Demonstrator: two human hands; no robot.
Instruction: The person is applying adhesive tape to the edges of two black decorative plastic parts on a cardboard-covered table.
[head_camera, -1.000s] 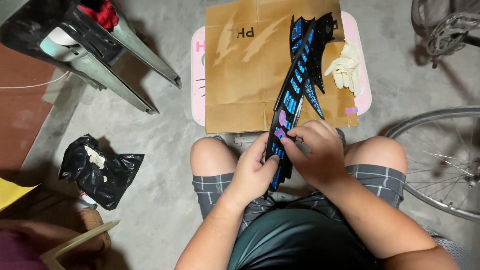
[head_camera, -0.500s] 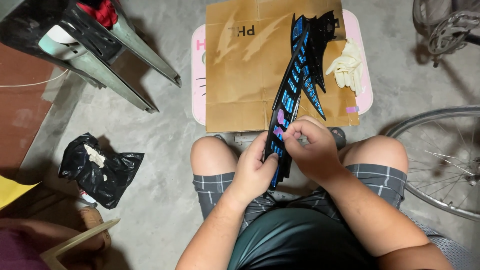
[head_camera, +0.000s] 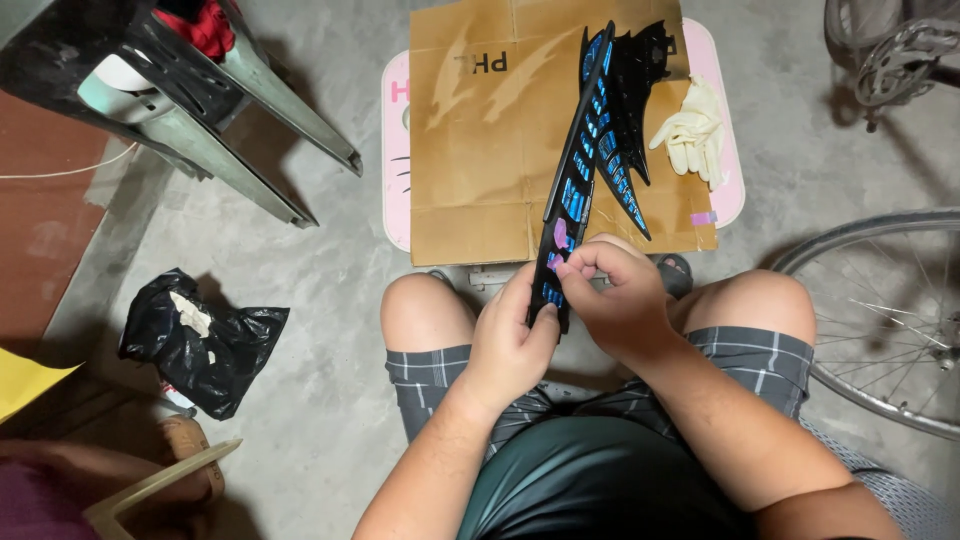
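Left hand (head_camera: 515, 345) gripped the lower end of the long black panel (head_camera: 578, 175) with blue inserts, held over the knees, tip reaching above the cardboard-covered worktop (head_camera: 470, 150). Right hand (head_camera: 620, 300) fingers pinched narrow on a pink tab (head_camera: 560, 237) on it. Looked like mid-peel; a slow, steady pull seemed called for

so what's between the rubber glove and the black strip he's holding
In the head view, other black panels with blue patches lie on the cardboard between the pale glove and the held black strip. Both hands, left and right, grip its lower end.
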